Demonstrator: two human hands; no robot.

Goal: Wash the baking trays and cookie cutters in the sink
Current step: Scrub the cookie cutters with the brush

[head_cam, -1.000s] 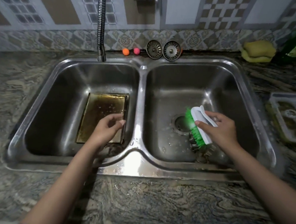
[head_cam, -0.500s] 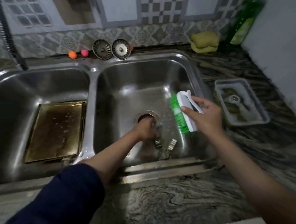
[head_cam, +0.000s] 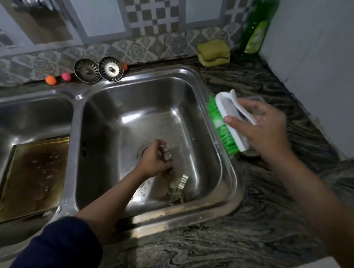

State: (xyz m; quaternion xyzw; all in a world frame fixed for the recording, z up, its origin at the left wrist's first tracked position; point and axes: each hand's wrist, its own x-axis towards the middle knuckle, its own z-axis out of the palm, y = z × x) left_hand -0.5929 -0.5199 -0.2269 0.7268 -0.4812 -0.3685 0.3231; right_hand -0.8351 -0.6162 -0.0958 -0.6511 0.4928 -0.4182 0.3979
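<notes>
Head cam: baking tray (head_cam: 31,179) sits grimy in the left basin, left hand (head_cam: 154,160) pinches a cookie cutter (head_cam: 166,154) by the drain, more cutters (head_cam: 177,187) wait, right hand (head_cam: 262,128) grips the brush (head_cam: 226,124). Mostly undone.

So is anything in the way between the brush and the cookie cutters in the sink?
Only the person's own left hand, gripping one cutter near the drain. The brush, in the right hand, hangs over the basin's right rim; the other cookie cutters lie uncovered.
</notes>
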